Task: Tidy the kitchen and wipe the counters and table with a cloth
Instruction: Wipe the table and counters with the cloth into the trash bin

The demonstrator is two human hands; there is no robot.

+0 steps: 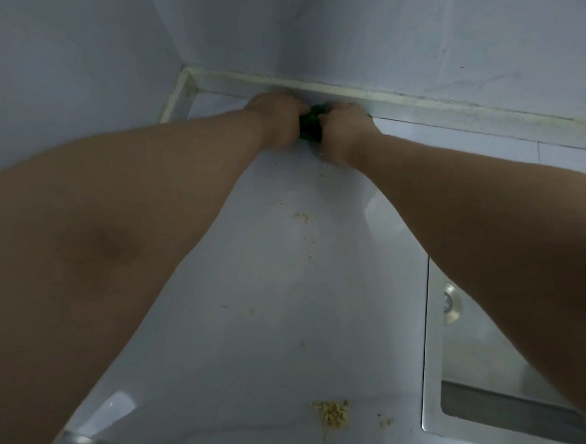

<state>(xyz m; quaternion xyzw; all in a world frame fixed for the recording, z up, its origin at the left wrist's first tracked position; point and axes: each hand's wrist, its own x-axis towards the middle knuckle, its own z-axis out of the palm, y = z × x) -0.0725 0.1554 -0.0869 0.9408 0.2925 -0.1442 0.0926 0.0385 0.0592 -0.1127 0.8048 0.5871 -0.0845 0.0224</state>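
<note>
Cloth (310, 125) first: where is it, and who has it?
— Upper middle of the frame, a dark green wad hard against the raised strip (429, 101) at the back of the counter (244, 321). The left hand (277, 118) and right hand (345, 135) both curl round it, one on each side, knuckles nearly meeting. The fingertips are hidden.

Which way does it lie?
— Only a short bunch shows between the fists. Its length seems to run side to side along the strip, but I can't tell for sure. Neither hand is nearer; they share it.

And the dirt?
— All below the grip in the frame: a thin scatter (302, 218) mid-frame and a thicker pile of crumbs (330, 413) at lower centre. I'd judge a straight pull towards the bottom edge would meet both.

Anything in the way?
— The sink (430, 367) opens at lower right, just beside the pile; the corner of the wall closes the upper left.
</note>
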